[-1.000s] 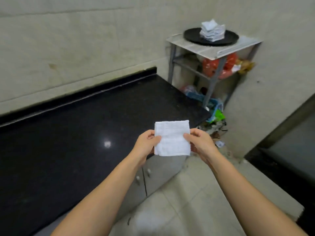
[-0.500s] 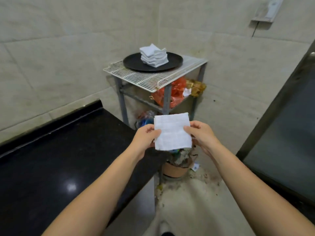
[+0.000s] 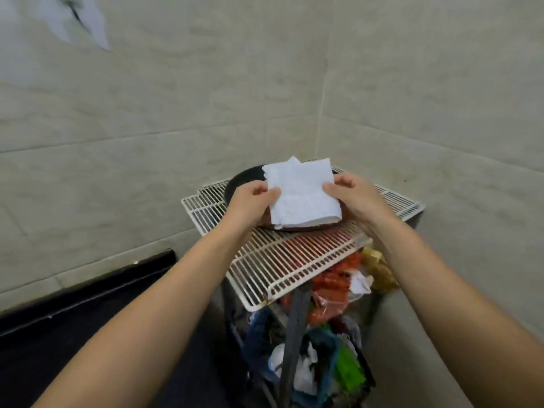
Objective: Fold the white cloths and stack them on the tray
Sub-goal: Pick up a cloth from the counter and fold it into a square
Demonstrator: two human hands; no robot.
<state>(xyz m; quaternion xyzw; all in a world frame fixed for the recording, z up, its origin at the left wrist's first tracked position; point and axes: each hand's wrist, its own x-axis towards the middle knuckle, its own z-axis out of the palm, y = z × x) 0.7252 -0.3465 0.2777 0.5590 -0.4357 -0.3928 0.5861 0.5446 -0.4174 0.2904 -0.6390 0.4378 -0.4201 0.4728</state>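
I hold a folded white cloth (image 3: 303, 195) flat between both hands, over the round black tray (image 3: 240, 181). My left hand (image 3: 250, 201) pinches its left edge and my right hand (image 3: 353, 195) pinches its right edge. A corner of the white cloth stack (image 3: 290, 161) on the tray peeks out behind the held cloth; the rest of the stack is hidden. The tray sits on a white wire rack (image 3: 282, 257) in the room's corner.
Under the wire rack hang red, blue, green and white plastic bags (image 3: 326, 313) and clutter. A black countertop (image 3: 88, 334) lies at lower left, against the tiled wall. Tiled walls meet just behind the rack.
I have come up to the rack, which now lies right below my hands. The cloth, held in mid-air before, is now over the tray and its stack.
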